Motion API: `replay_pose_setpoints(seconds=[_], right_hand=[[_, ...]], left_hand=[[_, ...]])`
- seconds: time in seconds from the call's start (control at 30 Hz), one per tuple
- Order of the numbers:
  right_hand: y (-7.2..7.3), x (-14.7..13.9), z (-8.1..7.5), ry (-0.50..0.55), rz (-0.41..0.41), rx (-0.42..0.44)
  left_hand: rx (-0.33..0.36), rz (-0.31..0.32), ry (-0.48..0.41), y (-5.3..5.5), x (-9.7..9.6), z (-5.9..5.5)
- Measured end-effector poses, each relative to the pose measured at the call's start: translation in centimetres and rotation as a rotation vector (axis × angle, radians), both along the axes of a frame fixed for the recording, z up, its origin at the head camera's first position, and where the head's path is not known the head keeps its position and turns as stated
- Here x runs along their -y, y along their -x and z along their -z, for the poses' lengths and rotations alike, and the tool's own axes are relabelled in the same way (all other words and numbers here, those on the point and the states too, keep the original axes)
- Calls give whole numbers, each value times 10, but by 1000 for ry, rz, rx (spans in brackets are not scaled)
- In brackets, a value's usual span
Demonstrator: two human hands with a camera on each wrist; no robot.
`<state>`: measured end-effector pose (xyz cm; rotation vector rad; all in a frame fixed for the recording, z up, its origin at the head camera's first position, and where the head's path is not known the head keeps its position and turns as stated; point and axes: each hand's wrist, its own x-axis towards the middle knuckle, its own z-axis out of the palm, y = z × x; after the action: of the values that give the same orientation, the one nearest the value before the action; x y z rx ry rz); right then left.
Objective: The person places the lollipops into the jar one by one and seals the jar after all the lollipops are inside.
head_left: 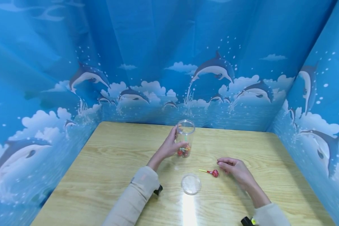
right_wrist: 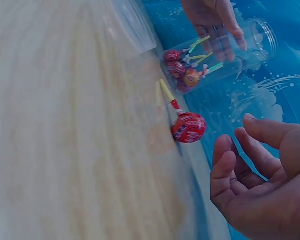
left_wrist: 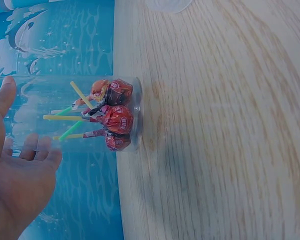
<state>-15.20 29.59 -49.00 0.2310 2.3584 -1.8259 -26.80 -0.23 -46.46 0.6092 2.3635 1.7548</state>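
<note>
My left hand (head_left: pixel 169 146) grips a tall clear plastic jar (head_left: pixel 186 138), its fingers and thumb around the sides. The jar is upright with its mouth uncovered. Several wrapped lollipops (left_wrist: pixel 117 117) lie in its bottom, with yellow and green sticks pointing up. One red-wrapped lollipop (head_left: pixel 215 173) with a yellow stick lies on the table, to the right of the jar. Just right of that lollipop's head, my right hand (head_left: pixel 237 171) hovers with loosely bent fingers and nothing between them; the right wrist view shows a gap between fingertips and candy.
A round clear lid (head_left: pixel 191 184) lies flat on the wooden table (head_left: pixel 110 169), nearer to me than the jar. Blue dolphin-print curtains (head_left: pixel 158 62) stand behind the table and along both sides.
</note>
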Motion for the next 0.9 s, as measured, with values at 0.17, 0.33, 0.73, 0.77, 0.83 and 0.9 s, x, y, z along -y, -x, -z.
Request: replay_pose_setpoints(seconds=[0.17, 0.33, 0.73, 0.77, 0.83, 0.9], right_hand=[[-5, 1, 10, 27, 8, 17], [-8, 2, 15, 42, -5, 8], [-20, 5, 13, -30, -50, 28], [-21, 4, 13, -34, -61, 31], [-24, 4, 13, -37, -77, 36], [-27, 4, 12, -34, -97, 53]], left_hand=[[-3, 1, 4, 0, 0, 0], [-3, 0, -3, 0, 0, 1], [-1, -1, 1, -1, 0, 1], [0, -2, 2, -1, 0, 1], [6, -4, 1, -1, 0, -1], [8, -2, -2, -1, 1, -1]])
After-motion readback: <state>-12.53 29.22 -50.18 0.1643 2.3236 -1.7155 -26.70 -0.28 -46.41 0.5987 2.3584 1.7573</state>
